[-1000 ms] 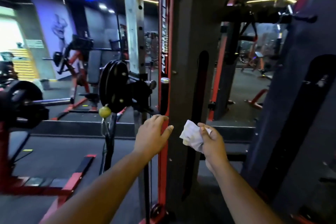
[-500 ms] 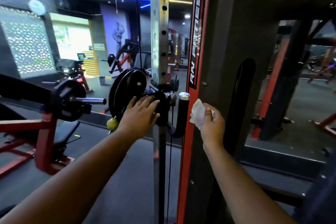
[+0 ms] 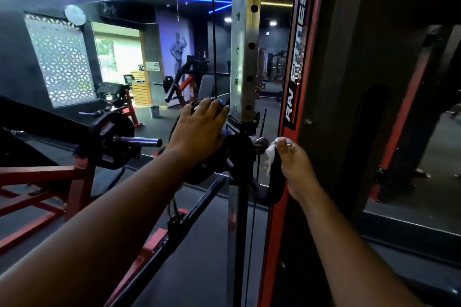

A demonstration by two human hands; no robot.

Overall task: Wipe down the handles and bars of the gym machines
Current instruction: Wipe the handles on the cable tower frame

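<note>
Two hands up at cable machine, head view. Left hand (image 3: 199,129) lies flat, fingers straight, on black weight plate (image 3: 202,172). Right hand (image 3: 295,169) grips black handle (image 3: 275,177) beside red upright (image 3: 294,97), white cloth (image 3: 270,154) pinched against it.

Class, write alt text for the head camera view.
The right hand grips a white cloth around a black handle on a red-edged gym machine, while the left hand rests on a black weight plate.
</note>
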